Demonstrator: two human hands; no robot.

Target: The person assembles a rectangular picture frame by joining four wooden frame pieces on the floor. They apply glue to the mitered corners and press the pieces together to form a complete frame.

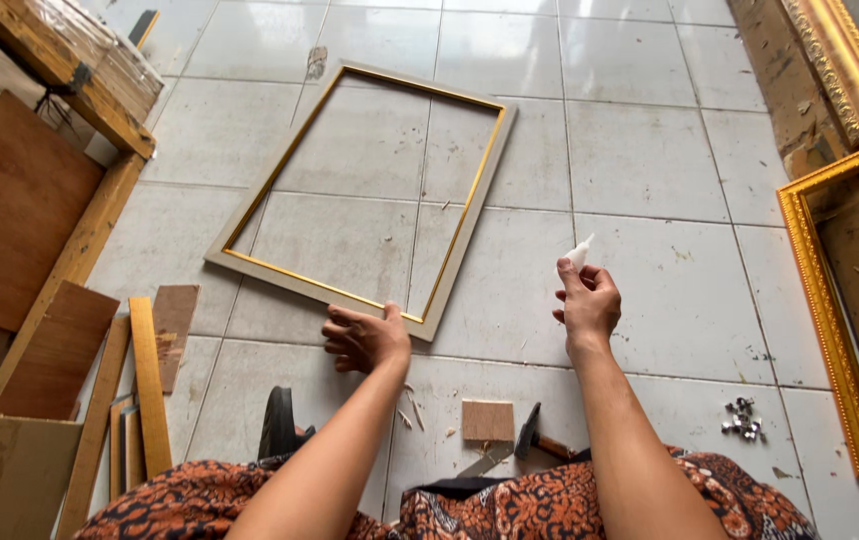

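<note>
An empty grey picture frame (469, 215) with a gold inner edge lies flat on the tiled floor ahead of me. My left hand (364, 338) rests at its near corner, fingers spread against the moulding. Raised to the right of the frame, my right hand (586, 300) holds a small white glue tube (578, 252), nozzle pointing up. Both forearms reach out over patterned orange and black cloth on my lap.
A hammer (532, 436), a small wooden block (487, 420) and splinters lie on the tiles near my knees. Metal clips (741, 418) sit at right beside ornate gold frames (829, 310). Wood strips (149, 385) and plywood boards (9, 205) crowd the left side.
</note>
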